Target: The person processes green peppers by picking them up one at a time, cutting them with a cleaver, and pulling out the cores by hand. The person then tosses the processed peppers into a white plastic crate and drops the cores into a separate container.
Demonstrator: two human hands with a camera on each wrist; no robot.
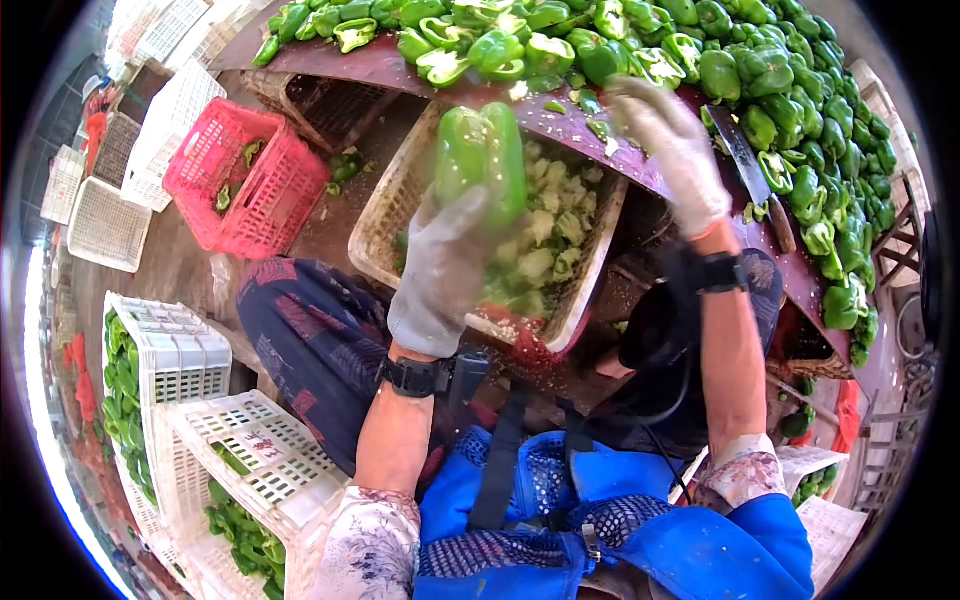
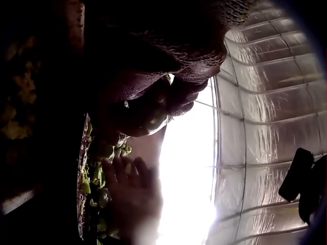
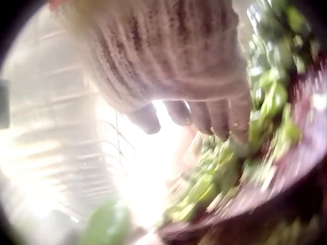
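Note:
In the head view my gloved left hand (image 1: 440,270) grips a green bell pepper (image 1: 480,160), held up over a crate (image 1: 375,235) of pale pepper cores (image 1: 548,220). The left wrist view shows the same pepper (image 2: 156,122) dark in the curled fingers. My gloved right hand (image 1: 670,150) is raised over the table edge with its fingers extended and nothing in it. In the right wrist view the fingers (image 3: 217,115) hang straight, blurred by motion. Beside that hand a knife (image 1: 740,155) lies on the table among the peppers.
A reddish table (image 1: 640,165) bears a large heap of green peppers (image 1: 790,85), with several cut-open peppers (image 1: 495,55) along its near edge. A pink basket (image 1: 230,175) stands to the left. White crates (image 1: 260,440) with peppers stand at the lower left.

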